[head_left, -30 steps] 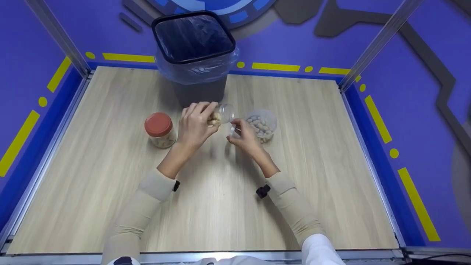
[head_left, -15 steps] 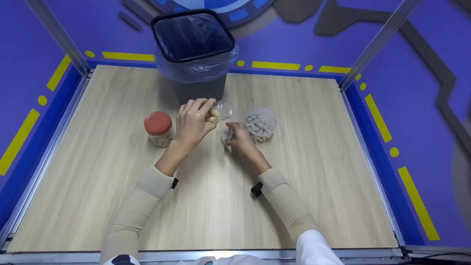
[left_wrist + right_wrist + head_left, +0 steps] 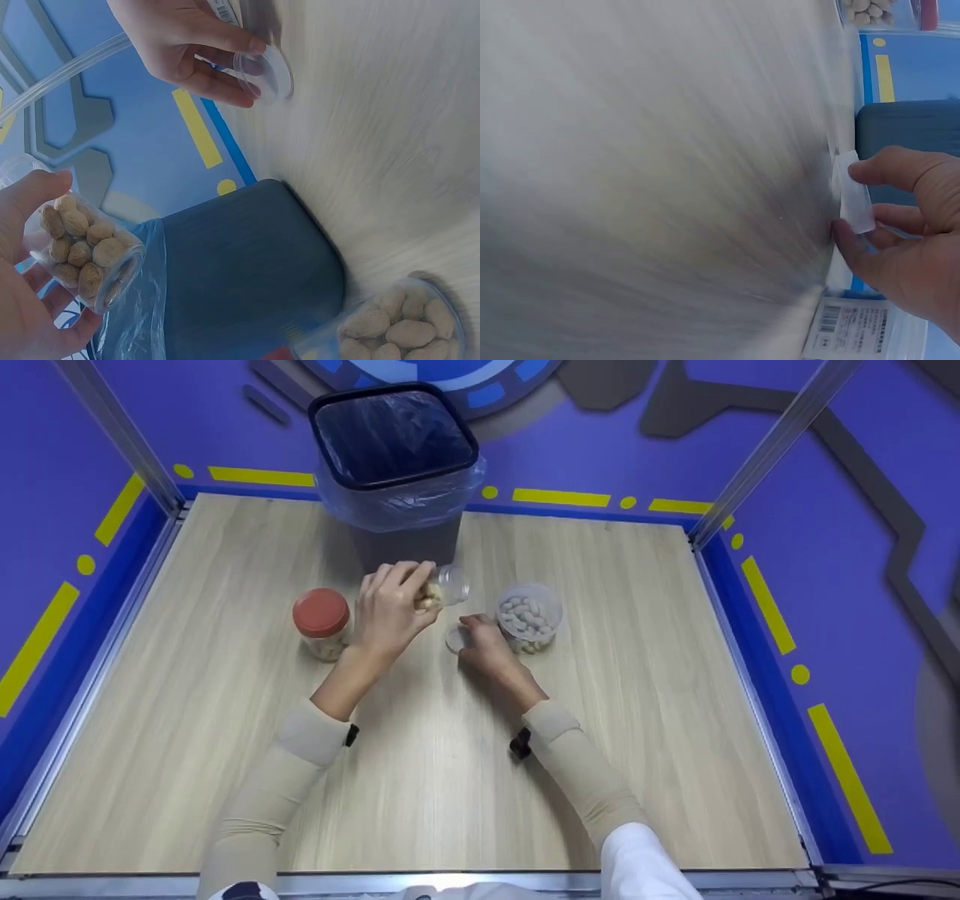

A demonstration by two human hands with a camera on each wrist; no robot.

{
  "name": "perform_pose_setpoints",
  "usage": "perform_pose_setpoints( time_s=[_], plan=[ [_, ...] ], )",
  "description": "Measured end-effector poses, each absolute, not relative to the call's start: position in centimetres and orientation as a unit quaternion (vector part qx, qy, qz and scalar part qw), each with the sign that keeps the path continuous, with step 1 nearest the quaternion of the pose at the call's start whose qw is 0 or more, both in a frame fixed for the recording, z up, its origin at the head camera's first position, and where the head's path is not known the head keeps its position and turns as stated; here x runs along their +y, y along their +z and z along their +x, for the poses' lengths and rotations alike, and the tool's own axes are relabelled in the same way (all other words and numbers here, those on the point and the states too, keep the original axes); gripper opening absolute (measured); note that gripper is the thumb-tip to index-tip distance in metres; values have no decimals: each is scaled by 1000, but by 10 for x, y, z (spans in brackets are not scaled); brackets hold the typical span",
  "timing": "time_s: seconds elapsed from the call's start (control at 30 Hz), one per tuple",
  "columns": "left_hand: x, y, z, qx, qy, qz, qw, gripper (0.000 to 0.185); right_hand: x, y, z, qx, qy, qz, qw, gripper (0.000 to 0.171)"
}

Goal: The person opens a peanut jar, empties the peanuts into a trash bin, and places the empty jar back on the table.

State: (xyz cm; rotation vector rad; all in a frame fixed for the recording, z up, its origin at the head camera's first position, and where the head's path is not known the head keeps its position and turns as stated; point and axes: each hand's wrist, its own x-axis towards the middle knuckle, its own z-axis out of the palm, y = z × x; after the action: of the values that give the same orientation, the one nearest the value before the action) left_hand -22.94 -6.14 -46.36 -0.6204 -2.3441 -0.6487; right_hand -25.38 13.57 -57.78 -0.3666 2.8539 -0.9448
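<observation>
My left hand [image 3: 396, 598] grips a small clear jar of nuts [image 3: 444, 589], held tilted above the table with its uncapped mouth pointing right. In the left wrist view the jar [image 3: 84, 255] lies in my palm [image 3: 22, 300], about half full. My right hand [image 3: 480, 641] pinches a clear round lid [image 3: 454, 638] low at the table surface, just below the jar. The left wrist view shows the lid [image 3: 268, 72] between thumb and fingers [image 3: 225, 37]. The right wrist view shows the lid [image 3: 853, 195] edge-on against the wood.
An open clear tub of nuts [image 3: 529, 616] stands right of my right hand. A red-lidded jar [image 3: 322, 622] stands left of my left hand. A dark bin with a plastic liner [image 3: 394, 457] sits at the back of the wooden table [image 3: 637, 697], just behind the hands.
My right hand has carried the clear lid away from the jar mouth, down and left to the table surface. The left hand with the jar shifted slightly left.
</observation>
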Motion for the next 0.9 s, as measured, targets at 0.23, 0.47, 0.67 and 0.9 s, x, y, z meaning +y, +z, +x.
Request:
perform_pose_setpoints(
  time_s=[0.23, 0.47, 0.67, 0.9],
  plan=[
    [-60, -459, -233, -890, -241, -232, 310, 55, 137, -567, -256, 966, -203, -151, 53, 59],
    [-60, -464, -232, -894, -228, -239, 303, 57, 151, -525, -263, 950, -245, -148, 126, 63],
    [-66, -469, -230, -902, -211, -246, 285, 57, 173, -452, -292, 917, -369, -131, 81, 51],
    [-70, -467, -230, -896, -218, -246, 298, 55, 180, -395, -332, 883, -461, -87, 7, 40]
  ],
)
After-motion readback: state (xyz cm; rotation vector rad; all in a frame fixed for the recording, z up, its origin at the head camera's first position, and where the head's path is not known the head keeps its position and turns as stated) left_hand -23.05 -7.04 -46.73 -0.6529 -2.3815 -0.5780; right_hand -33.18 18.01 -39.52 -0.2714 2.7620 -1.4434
